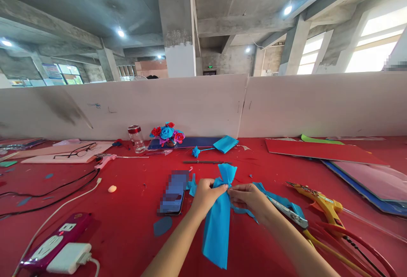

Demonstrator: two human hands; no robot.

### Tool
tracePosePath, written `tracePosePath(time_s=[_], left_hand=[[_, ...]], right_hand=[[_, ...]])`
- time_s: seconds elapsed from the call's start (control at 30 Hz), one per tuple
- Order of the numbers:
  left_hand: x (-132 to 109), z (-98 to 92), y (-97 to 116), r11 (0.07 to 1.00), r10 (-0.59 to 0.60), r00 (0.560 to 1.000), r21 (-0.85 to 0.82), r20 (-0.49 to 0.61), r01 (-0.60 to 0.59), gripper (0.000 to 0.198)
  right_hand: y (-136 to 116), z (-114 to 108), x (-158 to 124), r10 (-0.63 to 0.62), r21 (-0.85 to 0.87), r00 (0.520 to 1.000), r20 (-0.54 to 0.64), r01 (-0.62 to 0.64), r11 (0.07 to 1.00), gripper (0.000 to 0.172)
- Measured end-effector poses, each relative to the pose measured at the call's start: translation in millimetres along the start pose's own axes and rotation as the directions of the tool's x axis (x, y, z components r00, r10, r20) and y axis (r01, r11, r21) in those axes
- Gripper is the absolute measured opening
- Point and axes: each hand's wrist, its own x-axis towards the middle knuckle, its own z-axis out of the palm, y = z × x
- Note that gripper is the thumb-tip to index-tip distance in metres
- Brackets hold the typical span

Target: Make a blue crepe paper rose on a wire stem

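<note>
My left hand (206, 195) and my right hand (249, 200) meet over the red table (127, 209), both pinching a strip of blue crepe paper (218, 222) at a gathered waist. The paper fans out above the pinch and hangs long toward me below it. A second blue strip (280, 200) trails right from under my right hand. A phone (173, 194) lies just left of my left hand.
A yellow glue gun (321, 203) and scissors (288, 211) lie to the right, with red, blue and pink sheets (321, 150) behind. Paper flowers (167, 134), a jar (136, 138), glasses (78, 150), a pink glue gun (104, 159), cables and a power strip (54, 243) sit left.
</note>
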Motion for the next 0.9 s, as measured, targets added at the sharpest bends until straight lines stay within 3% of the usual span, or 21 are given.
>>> tracePosePath(time_s=[0.6,0.9], left_hand=[[1.2,-2.2,-3.9,0.997,-0.048,0.999,0.062,0.000,0.048,0.032],[-0.6,-1.3,3.1,0.989,-0.067,0.998,0.131,-0.016,0.069,0.030]], right_hand=[[0.9,-1.0,1.7,-0.013,-0.032,0.995,0.104,0.016,0.999,0.028],[4.8,-2.4,5.6,-0.022,-0.120,0.997,0.078,0.032,0.992,0.028]])
